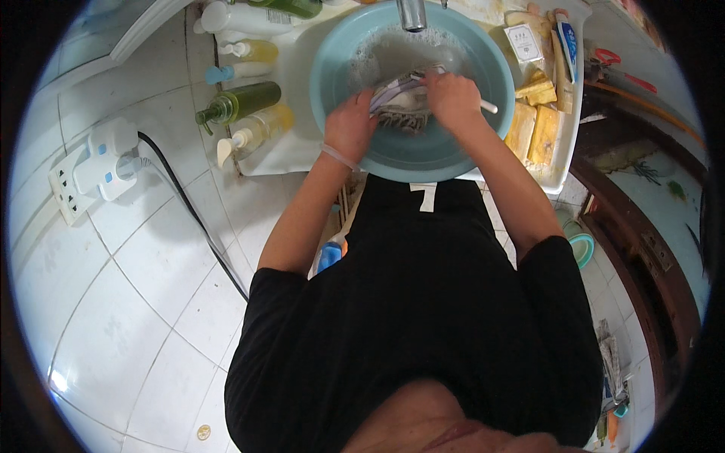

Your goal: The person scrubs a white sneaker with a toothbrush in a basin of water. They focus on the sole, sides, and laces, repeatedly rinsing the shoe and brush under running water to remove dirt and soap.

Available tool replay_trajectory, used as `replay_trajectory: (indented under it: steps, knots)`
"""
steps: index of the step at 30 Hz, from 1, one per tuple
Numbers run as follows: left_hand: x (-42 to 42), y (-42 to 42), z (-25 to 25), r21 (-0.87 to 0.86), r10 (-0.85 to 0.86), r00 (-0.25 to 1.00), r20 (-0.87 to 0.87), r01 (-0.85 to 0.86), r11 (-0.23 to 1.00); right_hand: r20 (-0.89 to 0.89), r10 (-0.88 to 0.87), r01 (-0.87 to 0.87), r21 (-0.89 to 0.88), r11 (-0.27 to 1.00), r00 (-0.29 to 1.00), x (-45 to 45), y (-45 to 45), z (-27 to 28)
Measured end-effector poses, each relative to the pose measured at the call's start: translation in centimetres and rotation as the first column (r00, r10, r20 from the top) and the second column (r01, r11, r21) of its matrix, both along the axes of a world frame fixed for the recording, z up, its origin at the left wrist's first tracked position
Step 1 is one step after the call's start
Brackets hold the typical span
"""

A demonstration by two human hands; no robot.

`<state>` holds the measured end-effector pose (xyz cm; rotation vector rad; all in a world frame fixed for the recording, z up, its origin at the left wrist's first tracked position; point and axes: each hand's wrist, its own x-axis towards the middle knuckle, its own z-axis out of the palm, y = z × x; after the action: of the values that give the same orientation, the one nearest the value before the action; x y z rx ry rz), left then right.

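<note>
A pale blue-green plastic basin (413, 164) with cloudy, sudsy water (396, 51) sits in a white sink under a metal faucet (413, 16). Over the water, my left hand (350, 124) grips the left end of a wet, light-coloured item with a grey fringe (402, 107), perhaps a shoe or a cloth; its kind is not clear. At its right upper end is my right hand (453, 96), fingers curled on it. A white handle (489, 106) sticks out to the right from beneath my right hand; its other end is hidden.
Pump bottles, one of them green (249, 101), line the sink's left ledge. Yellow soap bars (532, 133), a small white box (523, 43) and a toothpaste tube (567, 45) lie on the right ledge (572, 136). A black cable (187, 204) hangs by the wall socket (71, 187) at left.
</note>
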<state>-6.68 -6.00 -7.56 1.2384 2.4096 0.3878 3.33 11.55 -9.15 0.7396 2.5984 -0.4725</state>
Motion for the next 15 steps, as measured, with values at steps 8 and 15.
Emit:
replay_trajectory:
  steps: [8, 15]
  knots:
    - [-0.2, 0.1, -0.8, 0.008, 0.002, 1.000, 0.029, -0.002, 1.000, -0.001, 0.000, 0.000, 0.037, 0.999, 1.000, 0.4, 0.9, -0.3]
    - [-0.8, 0.4, -0.8, -0.004, 0.011, 1.000, 0.024, -0.011, 1.000, -0.039, -0.112, 0.111, -0.030, 0.993, 0.993, -0.9, 0.9, -0.9]
